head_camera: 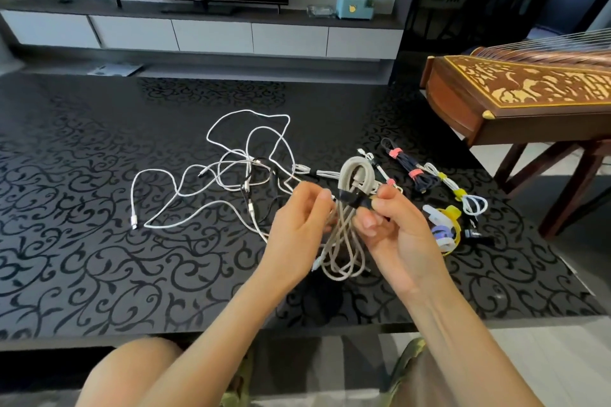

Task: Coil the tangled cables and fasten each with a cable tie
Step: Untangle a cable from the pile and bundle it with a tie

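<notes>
A coiled beige cable (351,175) hangs upright between my hands above the black patterned table (99,274). A black cable tie (351,199) wraps around the coil's middle. My left hand (299,225) pinches the coil beside the tie on its left. My right hand (393,225) pinches the tie's free end on the right. A tangle of white cables (238,168) lies spread on the table to the left. Behind my right hand lie a dark cable with pink ties (408,168) and a white cable with yellow ties (459,192).
A pile of loose coloured ties (444,228) sits right of my right hand, with a small black item (476,235) beside it. A wooden zither (522,92) on a stand is at the right. A TV unit (198,33) lines the far wall.
</notes>
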The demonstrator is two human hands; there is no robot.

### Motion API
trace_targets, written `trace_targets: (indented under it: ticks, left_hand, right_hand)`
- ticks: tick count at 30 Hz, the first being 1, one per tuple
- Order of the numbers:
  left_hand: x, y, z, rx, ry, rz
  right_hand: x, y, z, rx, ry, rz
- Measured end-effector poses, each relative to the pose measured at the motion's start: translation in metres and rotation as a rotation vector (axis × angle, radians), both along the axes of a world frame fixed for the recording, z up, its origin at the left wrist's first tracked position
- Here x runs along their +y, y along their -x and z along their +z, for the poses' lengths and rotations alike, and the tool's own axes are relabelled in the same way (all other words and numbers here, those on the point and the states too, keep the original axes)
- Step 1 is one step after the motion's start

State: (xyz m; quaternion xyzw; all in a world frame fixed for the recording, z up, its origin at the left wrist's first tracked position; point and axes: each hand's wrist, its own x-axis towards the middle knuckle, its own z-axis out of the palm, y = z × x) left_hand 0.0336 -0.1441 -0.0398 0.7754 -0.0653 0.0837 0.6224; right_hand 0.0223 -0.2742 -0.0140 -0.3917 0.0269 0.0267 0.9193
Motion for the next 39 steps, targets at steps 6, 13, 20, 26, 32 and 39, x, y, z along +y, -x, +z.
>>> trace_targets:
  ticks: [6,13,20,26,32,39]
  left_hand:
    - [0.001,0.003,0.001,-0.344,-0.267,-0.023]
    - [0.002,0.002,0.010,-0.109,-0.151,-0.230]
    - [0.001,-0.005,-0.002,-0.119,-0.153,0.115]
    - [0.002,-0.007,-0.002,-0.172,-0.154,0.139]
    - [-0.003,-0.007,-0.013,-0.316,-0.390,0.096]
    - [-0.013,0.000,-0.011,-0.406,-0.467,-0.021]
  right_hand:
    - [0.005,0.003,-0.003,-0.017,0.177,0.030]
    - [0.006,0.005,-0.002,-0.073,0.333,0.037]
    - [0.008,0.011,0.003,-0.036,0.302,0.064]
    - [0.005,0.011,0.003,0.052,0.371,0.130]
    - [-0.002,0.003,-0.007,0.112,0.944,0.173]
    - [0.002,0.006,-0.013,-0.010,0.958,0.049]
